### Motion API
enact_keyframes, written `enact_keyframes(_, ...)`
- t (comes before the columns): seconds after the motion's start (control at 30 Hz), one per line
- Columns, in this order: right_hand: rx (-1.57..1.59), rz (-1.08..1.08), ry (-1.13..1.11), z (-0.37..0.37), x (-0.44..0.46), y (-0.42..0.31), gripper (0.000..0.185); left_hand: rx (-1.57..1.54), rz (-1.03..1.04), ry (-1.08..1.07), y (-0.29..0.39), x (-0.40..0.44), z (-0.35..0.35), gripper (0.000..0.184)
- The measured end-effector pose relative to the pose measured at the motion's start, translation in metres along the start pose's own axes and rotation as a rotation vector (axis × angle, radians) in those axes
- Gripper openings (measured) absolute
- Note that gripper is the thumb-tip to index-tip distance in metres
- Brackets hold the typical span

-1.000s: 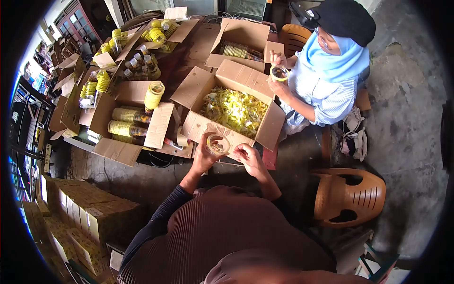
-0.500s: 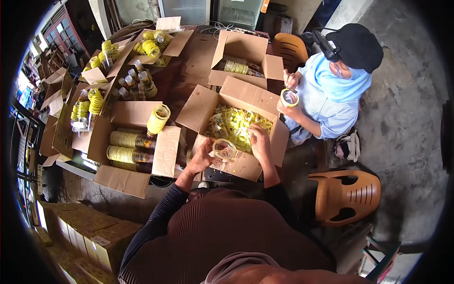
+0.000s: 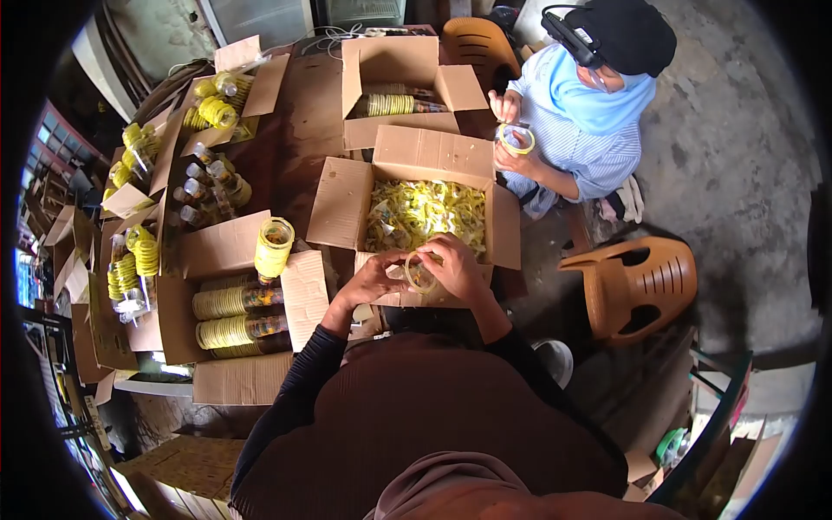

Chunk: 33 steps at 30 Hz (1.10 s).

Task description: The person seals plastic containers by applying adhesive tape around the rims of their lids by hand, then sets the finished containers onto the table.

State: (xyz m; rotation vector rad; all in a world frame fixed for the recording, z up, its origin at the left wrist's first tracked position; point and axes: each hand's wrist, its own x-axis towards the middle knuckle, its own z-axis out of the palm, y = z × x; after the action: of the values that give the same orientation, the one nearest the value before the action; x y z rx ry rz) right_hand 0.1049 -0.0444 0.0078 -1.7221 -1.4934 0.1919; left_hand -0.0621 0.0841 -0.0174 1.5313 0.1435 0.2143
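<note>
My left hand (image 3: 374, 277) is wrapped round the left side of a clear round container (image 3: 421, 272) with a yellowish rim. On the container's right side, the fingers of my right hand (image 3: 452, 267) pinch at the rim. Both hands are over the near flap of an open cardboard box (image 3: 338, 204), which holds a heap of yellow and clear plastic scraps (image 3: 429, 212). To the left, a stack of yellow-rimmed containers (image 3: 274, 249) stands upright on the edge of another box, where more such stacks (image 3: 227, 303) lie on their sides.
A co-worker (image 3: 576, 121) at the right holds a similar container (image 3: 516, 139). Behind is an open box (image 3: 390, 61) with stacked containers. Clear-lidded bottles (image 3: 208, 186) stand at the left. An orange plastic chair (image 3: 637, 286) is at the right.
My right hand has left the scraps and come to the container's rim. My left hand still holds the container. The camera view has shifted.
</note>
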Motion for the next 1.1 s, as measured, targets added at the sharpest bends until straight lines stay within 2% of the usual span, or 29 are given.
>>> enact_keyframes(0.13,-0.011,0.057,-0.056,-0.002,0.001,0.004,0.010,0.025,-0.010,-0.082,0.004,0.002,-0.005,0.058)
enact_keyframes(0.23,0.109,0.115,-0.115,-0.001,0.002,0.011,0.009,-0.063,-0.097,-0.084,0.002,0.003,-0.007,0.060)
enact_keyframes(0.3,0.306,0.328,-0.172,-0.003,0.004,0.011,0.009,-0.112,-0.132,-0.083,-0.011,0.004,-0.010,0.061)
enact_keyframes(0.4,0.466,0.426,-0.187,-0.001,0.003,0.028,0.010,-0.220,-0.170,-0.090,-0.013,0.012,-0.009,0.064)
enact_keyframes(0.5,0.592,0.402,-0.192,-0.010,0.003,0.036,0.012,-0.264,-0.155,-0.112,-0.005,0.024,0.000,0.064)
enact_keyframes(0.63,0.544,0.400,-0.233,-0.033,0.005,0.052,0.015,-0.403,-0.083,-0.063,-0.014,0.043,0.016,0.064)
enact_keyframes(0.7,0.570,0.315,-0.104,-0.035,0.004,0.068,0.017,-0.395,-0.115,0.039,-0.013,0.049,0.026,0.065)
enact_keyframes(0.73,0.526,0.359,-0.101,-0.041,0.001,0.076,0.016,-0.380,-0.156,0.073,-0.011,0.052,0.031,0.066)
enact_keyframes(0.77,0.526,0.350,-0.100,-0.042,0.000,0.083,0.016,-0.357,-0.124,0.083,-0.013,0.056,0.033,0.067)
enact_keyframes(0.83,0.596,0.401,-0.049,-0.043,-0.001,0.098,0.015,-0.049,0.076,0.122,-0.021,0.066,0.039,0.070)
enact_keyframes(0.9,0.585,0.407,-0.044,-0.049,0.000,0.102,0.015,0.099,0.093,0.188,-0.022,0.072,0.046,0.074)
enact_keyframes(0.97,0.586,0.386,0.025,-0.042,-0.003,0.117,0.013,0.067,0.086,0.239,-0.020,0.077,0.053,0.075)
enact_keyframes(1.0,0.452,0.354,0.012,-0.052,0.002,0.111,0.013,-0.154,0.027,0.271,-0.023,0.078,0.057,0.077)
enact_keyframes(1.03,0.446,0.357,0.033,-0.057,0.004,0.110,0.013,-0.010,0.032,0.297,-0.025,0.078,0.055,0.075)
enact_keyframes(1.1,0.167,0.272,0.171,-0.069,0.011,0.120,0.014,0.115,0.027,0.334,-0.026,0.075,0.053,0.073)
